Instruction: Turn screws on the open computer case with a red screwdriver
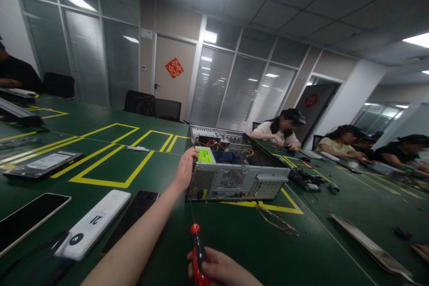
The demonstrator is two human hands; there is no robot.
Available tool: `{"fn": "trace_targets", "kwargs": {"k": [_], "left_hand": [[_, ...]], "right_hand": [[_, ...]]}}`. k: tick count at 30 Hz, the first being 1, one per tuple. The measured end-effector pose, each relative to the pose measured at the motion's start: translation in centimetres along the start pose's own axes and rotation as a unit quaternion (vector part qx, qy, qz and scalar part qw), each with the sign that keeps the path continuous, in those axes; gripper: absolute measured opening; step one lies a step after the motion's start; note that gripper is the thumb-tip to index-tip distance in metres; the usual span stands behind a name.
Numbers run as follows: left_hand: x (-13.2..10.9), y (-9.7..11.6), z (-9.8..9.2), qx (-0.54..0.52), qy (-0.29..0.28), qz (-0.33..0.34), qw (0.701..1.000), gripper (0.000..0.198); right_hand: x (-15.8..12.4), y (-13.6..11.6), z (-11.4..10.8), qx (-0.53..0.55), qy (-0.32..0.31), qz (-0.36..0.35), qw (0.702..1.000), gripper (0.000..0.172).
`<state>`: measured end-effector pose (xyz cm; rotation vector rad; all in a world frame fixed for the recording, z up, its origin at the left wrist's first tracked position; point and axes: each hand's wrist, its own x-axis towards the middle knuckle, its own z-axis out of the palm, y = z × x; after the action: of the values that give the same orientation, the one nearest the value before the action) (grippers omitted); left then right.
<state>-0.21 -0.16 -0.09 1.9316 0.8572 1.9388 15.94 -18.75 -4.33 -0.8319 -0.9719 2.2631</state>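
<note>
An uncovered computer case (237,174) lies on the green table, its rear panel facing me. Inside show a power supply with a bright yellow-green label (204,155), coloured wires and blue parts. My left hand (185,169) grips the case at its rear left corner, with the fingers curled over the upper edge by the label. In my right hand (221,268), closed around the handle, is a red and black screwdriver (198,248). Its thin shaft points up to the lower left corner of the rear panel; whether the tip touches a screw I cannot tell.
On the left lie a hard drive (43,164), a white power bank (95,223) and two phones, one dark (134,214), one pale-edged (31,219). Glasses (276,220) and cables (306,178) lie on the right. Several people sit around the tables.
</note>
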Motion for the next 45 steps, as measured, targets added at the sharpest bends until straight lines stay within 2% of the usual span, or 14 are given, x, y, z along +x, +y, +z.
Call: {"fn": "trace_targets", "kwargs": {"k": [6, 9, 14, 19, 25, 33, 41, 45], "left_hand": [[-0.1, -0.2, 0.0, 0.001, 0.002, 0.012, 1.0, 0.04], [-0.1, -0.1, 0.0, 0.001, 0.002, 0.01, 1.0, 0.039], [-0.1, -0.1, 0.0, 0.005, -0.001, 0.005, 1.0, 0.04], [-0.1, -0.4, 0.1, 0.002, 0.0, -0.001, 1.0, 0.04], [-0.1, -0.3, 0.0, -0.001, -0.002, -0.003, 1.0, 0.039], [-0.1, -0.2, 0.1, 0.001, -0.001, 0.003, 1.0, 0.04], [-0.1, -0.2, 0.0, 0.004, -0.001, 0.001, 1.0, 0.039], [-0.1, -0.1, 0.0, 0.002, 0.0, 0.002, 1.0, 0.039]], "right_hand": [[0.3, 0.4, -0.3, -0.051, -0.022, -0.005, 0.998, 0.051], [0.4, 0.4, -0.1, -0.026, -0.017, -0.018, 0.999, 0.044], [0.3, -0.1, 0.2, 0.031, 0.028, -0.113, 0.993, 0.035], [-0.5, -1.4, 0.8, 0.064, 0.088, -0.157, 0.982, 0.039], [-1.1, -1.9, 1.3, 0.071, 0.086, -0.141, 0.984, 0.038], [-0.1, -0.9, 0.5, 0.066, 0.071, -0.131, 0.987, 0.041], [-0.1, -0.6, 1.3, -0.04, 0.052, -0.147, 0.987, 0.045], [0.3, -0.5, 1.3, -0.016, 0.074, -0.152, 0.985, 0.047]]}}
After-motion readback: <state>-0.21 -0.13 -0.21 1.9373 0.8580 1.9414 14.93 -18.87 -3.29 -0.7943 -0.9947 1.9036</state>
